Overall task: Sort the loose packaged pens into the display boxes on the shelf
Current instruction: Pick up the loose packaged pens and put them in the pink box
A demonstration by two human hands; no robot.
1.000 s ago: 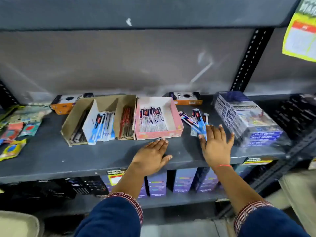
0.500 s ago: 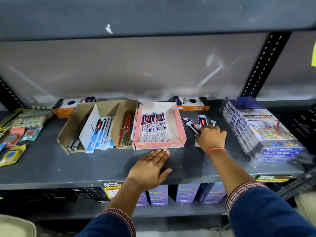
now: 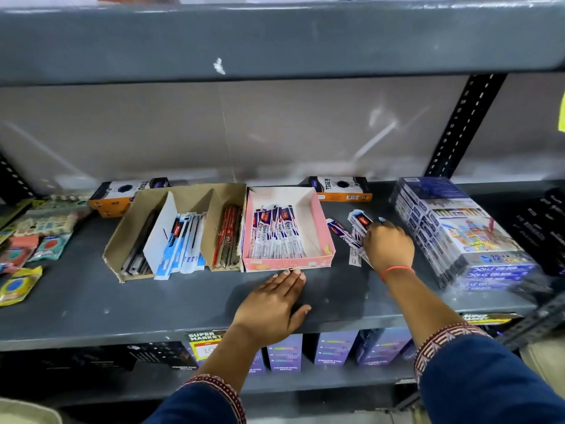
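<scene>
A pink display box [image 3: 324,237] on the grey shelf [image 3: 153,301] holds a row of white-and-purple packaged pens [image 3: 276,237]. Right of it lies a small loose pile of the same packaged pens [image 3: 351,237]. My right hand [image 3: 386,244] is curled over that pile, fingers closed on several packets, whose red-labelled tops stick out above my knuckles. My left hand [image 3: 272,304] lies flat and open on the shelf, fingertips touching the pink box's front. To the left, a brown cardboard box [image 3: 195,197] with dividers holds dark pens, blue-white packaged pens [image 3: 183,246] and red pens [image 3: 227,237].
A wrapped stack of colour-pencil boxes [image 3: 461,234] stands close to the right of my right hand. Two orange-black boxes [image 3: 341,188] lie at the back. Eraser packets [image 3: 33,243] lie at the far left. The upper shelf [image 3: 275,38] hangs overhead; purple boxes [image 3: 333,350] fill the shelf below.
My right hand went from lying flat over the loose pens to curling shut around them. The left hand has stayed flat by the pink box. The camera has moved closer.
</scene>
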